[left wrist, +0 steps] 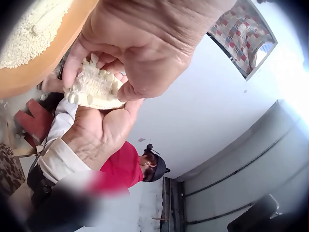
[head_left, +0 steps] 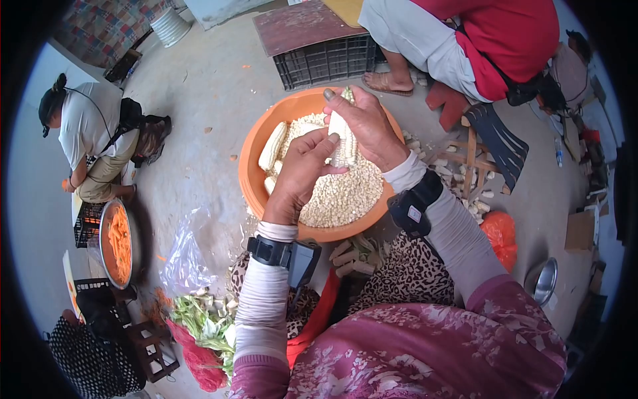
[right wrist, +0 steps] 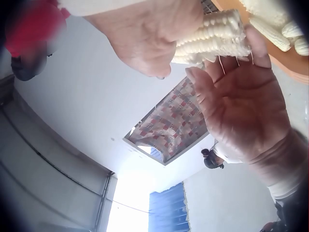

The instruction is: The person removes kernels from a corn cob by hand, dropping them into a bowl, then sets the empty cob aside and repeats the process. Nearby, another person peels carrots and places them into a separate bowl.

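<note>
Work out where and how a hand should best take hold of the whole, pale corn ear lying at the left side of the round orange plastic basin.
Probably around the middle of the ear, coming from above: it lies lengthwise along the basin's wall, its upper side uncovered, and its long, rounded body should let thumb and fingers close across it.

My tub looked like smooth, matt plastic. The clear bag was thin, shiny plastic. The bowl was shiny metal. My sleeves were soft-looking, wrinkly cloth. The floor looked hard and matt.
</note>
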A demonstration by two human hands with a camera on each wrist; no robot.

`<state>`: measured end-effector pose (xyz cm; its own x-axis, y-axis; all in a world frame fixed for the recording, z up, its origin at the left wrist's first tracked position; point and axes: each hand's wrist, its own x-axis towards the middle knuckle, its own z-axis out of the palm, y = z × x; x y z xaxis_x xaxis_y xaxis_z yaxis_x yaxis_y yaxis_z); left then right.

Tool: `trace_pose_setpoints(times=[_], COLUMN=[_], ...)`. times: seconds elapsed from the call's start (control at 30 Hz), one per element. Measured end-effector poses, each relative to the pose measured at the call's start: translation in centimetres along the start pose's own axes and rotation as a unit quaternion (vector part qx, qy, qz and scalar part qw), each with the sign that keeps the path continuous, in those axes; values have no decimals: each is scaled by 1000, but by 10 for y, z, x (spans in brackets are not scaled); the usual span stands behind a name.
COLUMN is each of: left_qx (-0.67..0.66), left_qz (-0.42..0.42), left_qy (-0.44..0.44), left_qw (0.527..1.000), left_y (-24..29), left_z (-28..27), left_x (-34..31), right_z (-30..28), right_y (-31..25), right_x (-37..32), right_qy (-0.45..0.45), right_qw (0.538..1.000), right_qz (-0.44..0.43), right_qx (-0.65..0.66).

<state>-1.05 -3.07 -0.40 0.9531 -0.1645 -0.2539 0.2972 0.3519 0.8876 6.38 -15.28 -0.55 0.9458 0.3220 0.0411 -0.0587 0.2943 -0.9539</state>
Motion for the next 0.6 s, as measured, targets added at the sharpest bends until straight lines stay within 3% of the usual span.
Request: trace_pose_setpoints(times=[0.17, 0.6], left_qx=[38, 85], left_qz=[33, 39], left_qy=[23, 45], left_qw=[998, 995], left_y=[-5, -1], left_z=[-2, 2], left_x=[3, 1], right_z=[-7, 4], right_y=[2, 0], right_x=[2, -2], right_qy=[-14, 4], right_qw=[996, 1000], right_qz=[24, -24], right_qx=[85, 14])
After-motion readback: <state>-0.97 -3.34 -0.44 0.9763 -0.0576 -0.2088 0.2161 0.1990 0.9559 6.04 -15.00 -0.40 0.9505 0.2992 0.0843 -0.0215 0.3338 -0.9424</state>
